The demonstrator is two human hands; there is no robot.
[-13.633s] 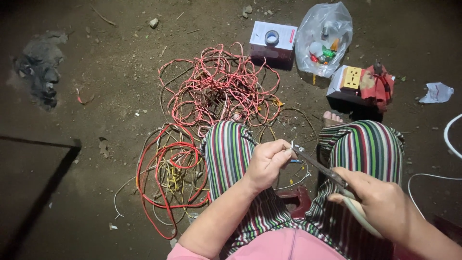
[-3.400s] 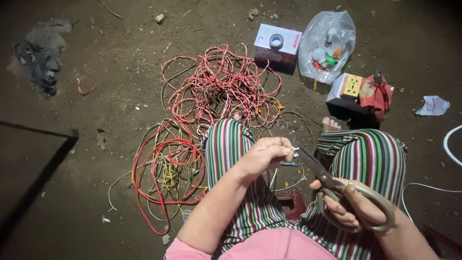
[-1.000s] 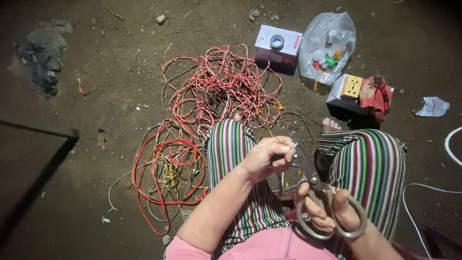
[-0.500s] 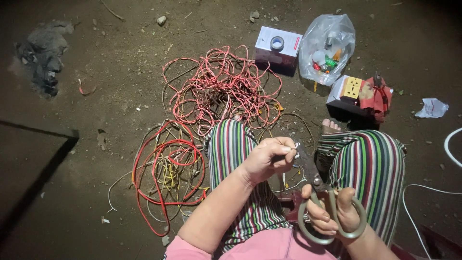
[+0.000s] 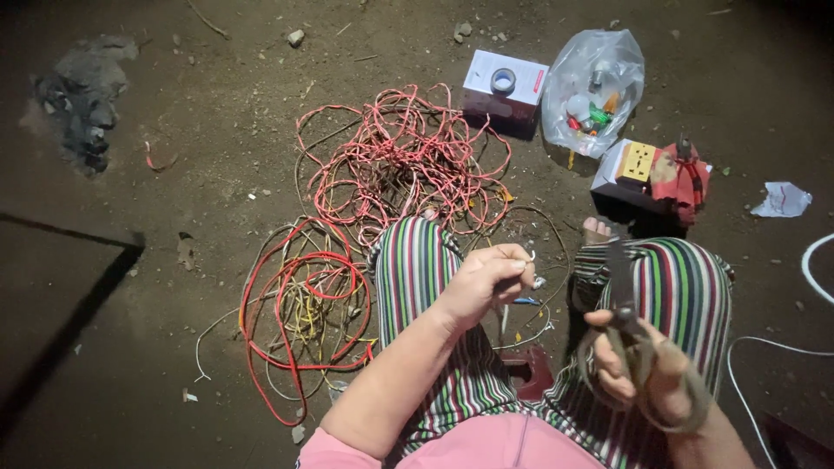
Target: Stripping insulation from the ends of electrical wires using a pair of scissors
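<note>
I sit on the dirt floor with striped trousers over my knees. My left hand (image 5: pixel 483 282) is closed, pinching the end of a thin wire (image 5: pixel 532 258) between the knees. My right hand (image 5: pixel 647 373) grips a pair of scissors (image 5: pixel 624 300) by the handles, blades pointing up and away over my right knee, apart from the wire. A tangle of pink-red wire (image 5: pixel 404 165) lies ahead, and a coil of red and yellow wire (image 5: pixel 300 313) lies left of my left knee.
A white box with a tape roll (image 5: pixel 504 87), a clear plastic bag of small parts (image 5: pixel 593 87), a box with a yellow socket (image 5: pixel 634 165) and red pliers (image 5: pixel 686 178) lie ahead. White cable (image 5: pixel 812 269) curves at right. A dark slab (image 5: pixel 52 295) lies left.
My right hand drew the scissors back from the wire end and turned them upright over my right knee. My left hand stays pinched on the wire.
</note>
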